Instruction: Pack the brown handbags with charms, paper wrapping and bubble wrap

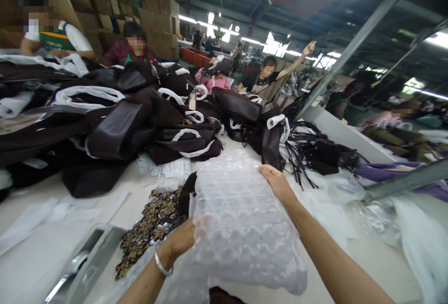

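A sheet of clear bubble wrap (245,220) hangs between my two hands in the middle of the view. My left hand (184,238), with a bangle on the wrist, grips its left side, and the fingers are partly behind the plastic. At the upper right edge my right hand (275,180) pinches the wrap. A dark brown piece (188,194) shows just beyond the wrap's left edge. Left of the wrap lies a heap of gold and dark metal hardware (152,227). Something dark brown (224,295) is partly visible below the wrap.
Dark brown bags (119,122) with white-wrapped handles are piled across the table's far side. Black straps (299,162) lie at right, near plastic bags (378,220). A grey metal tool (86,262) sits front left. Several people work beyond; one person (268,73) raises an arm.
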The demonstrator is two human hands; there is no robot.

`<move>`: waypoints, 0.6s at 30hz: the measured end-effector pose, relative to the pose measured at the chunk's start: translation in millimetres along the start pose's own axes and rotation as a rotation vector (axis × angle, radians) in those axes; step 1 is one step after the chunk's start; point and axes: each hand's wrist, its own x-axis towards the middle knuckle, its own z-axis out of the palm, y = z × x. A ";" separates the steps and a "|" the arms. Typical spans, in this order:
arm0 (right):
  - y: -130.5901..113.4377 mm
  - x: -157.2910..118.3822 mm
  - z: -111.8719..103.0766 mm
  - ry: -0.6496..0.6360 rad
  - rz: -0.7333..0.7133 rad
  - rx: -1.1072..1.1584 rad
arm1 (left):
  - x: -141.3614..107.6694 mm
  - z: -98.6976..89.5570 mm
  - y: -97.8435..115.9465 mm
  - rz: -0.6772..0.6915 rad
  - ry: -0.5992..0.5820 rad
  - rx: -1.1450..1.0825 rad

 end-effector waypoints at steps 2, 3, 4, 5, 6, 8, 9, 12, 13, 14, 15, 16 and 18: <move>-12.1 -5.3 -4.6 0.133 -0.176 -0.189 | -1.4 -6.3 1.7 0.029 -0.036 -0.183; -17.2 -8.6 -5.7 0.175 -0.257 -0.266 | -1.8 -8.0 3.3 0.074 -0.057 -0.275; -21.4 -12.2 -5.5 0.196 -0.318 -0.326 | -1.8 -8.3 5.2 0.123 -0.072 -0.334; -24.4 -15.9 -3.6 0.208 -0.361 -0.373 | -1.2 -6.9 7.2 0.162 -0.069 -0.348; -26.5 -19.5 -0.3 0.218 -0.396 -0.414 | 0.2 -3.7 9.1 0.184 -0.037 -0.328; -28.6 -26.2 9.6 0.251 -0.460 -0.480 | 5.5 6.4 12.4 0.177 0.138 -0.289; -29.4 -29.3 14.9 0.279 -0.483 -0.496 | 9.1 12.3 13.8 0.151 0.249 -0.293; -33.8 -40.0 25.2 0.288 -0.432 -0.408 | 21.0 25.6 16.4 0.070 0.509 -0.394; -35.9 -44.6 25.7 0.216 -0.376 -0.325 | 24.4 27.0 16.8 0.065 0.555 -0.432; -38.0 -49.9 24.7 0.106 -0.316 -0.230 | 27.3 27.0 17.0 0.081 0.595 -0.463; -39.6 -55.5 22.5 -0.030 -0.259 -0.147 | 29.8 25.8 17.2 0.115 0.641 -0.488; -40.4 -61.2 19.4 -0.162 -0.213 -0.096 | 31.9 24.2 17.5 0.159 0.695 -0.502; -38.8 -70.5 12.2 -0.329 -0.141 -0.127 | 35.8 22.1 19.2 0.242 0.808 -0.490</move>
